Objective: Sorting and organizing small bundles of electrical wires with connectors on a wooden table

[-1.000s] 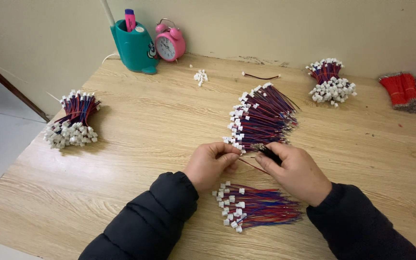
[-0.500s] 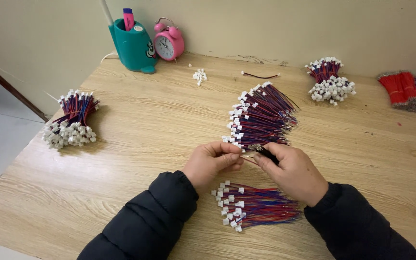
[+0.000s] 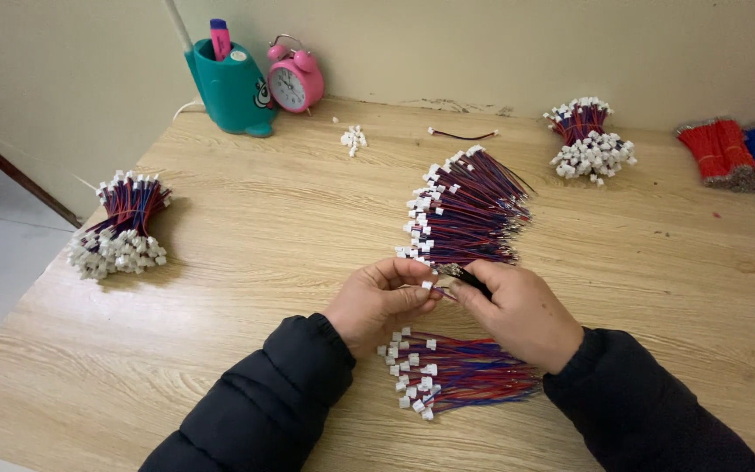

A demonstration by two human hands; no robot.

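- the wooden table takes up most of the view, running from my sleeves to the wall.
- a big fan of red and blue leads lies just beyond my hands, white plugs to the left, bare ends to the right.
- a second pile of leads lies under my wrists, laid left to right with its plugs on the left too.
- a bundle with white plugs sits well apart at the left edge, another bundle at the far right.
- a teal pen holder and a pink alarm clock stand by the wall.
- my left hand pinches the white plug of a single lead, fingers closed narrow on it.
- my right hand grips the same lead's wire end; its long axis runs left to right between my hands, plug pointing left.
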